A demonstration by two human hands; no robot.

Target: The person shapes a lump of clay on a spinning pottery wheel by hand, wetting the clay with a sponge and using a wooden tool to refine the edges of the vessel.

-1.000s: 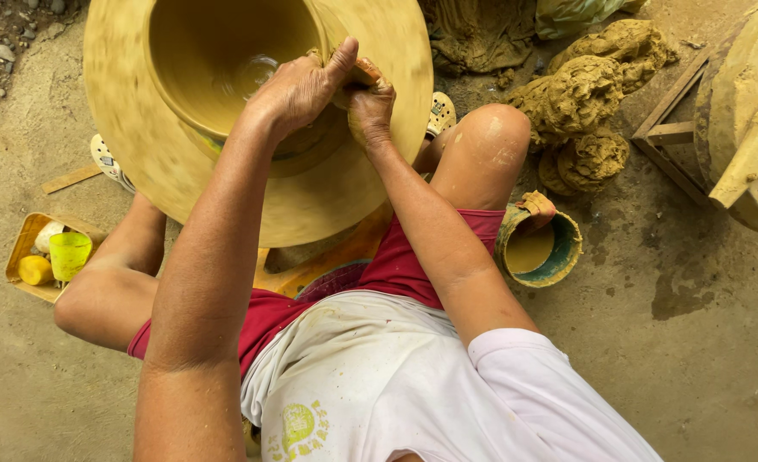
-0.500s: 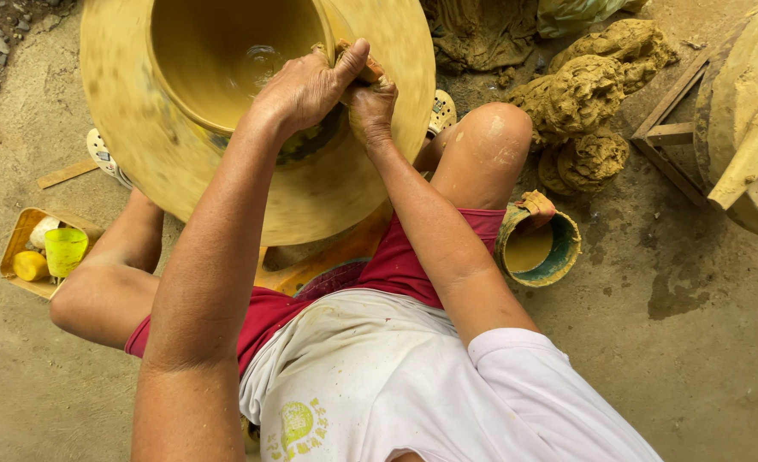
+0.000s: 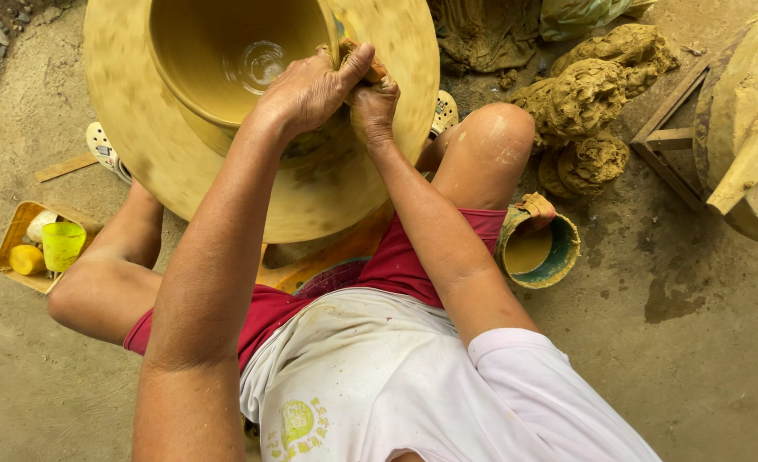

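A wet clay pot (image 3: pixel 216 60) spins on a wide, clay-smeared wheel disc (image 3: pixel 165 171) in front of me. My left hand (image 3: pixel 310 85) curls over the pot's near rim, fingers pressed on the wall. My right hand (image 3: pixel 372 104) sits just beside it, pinching the same rim from outside with a small brown pad or lump under the fingers. The two hands touch each other. Water shines at the bottom of the pot.
A small bowl of muddy water (image 3: pixel 537 248) stands by my right knee. Lumps of raw clay (image 3: pixel 584 94) lie at the back right, beside a wooden frame (image 3: pixel 666 141). A tray (image 3: pixel 11 231) with a green cup and sponges sits at the left.
The view has shifted slightly; both hands stay on the pot's rim, with the fingers pressed a little closer together.
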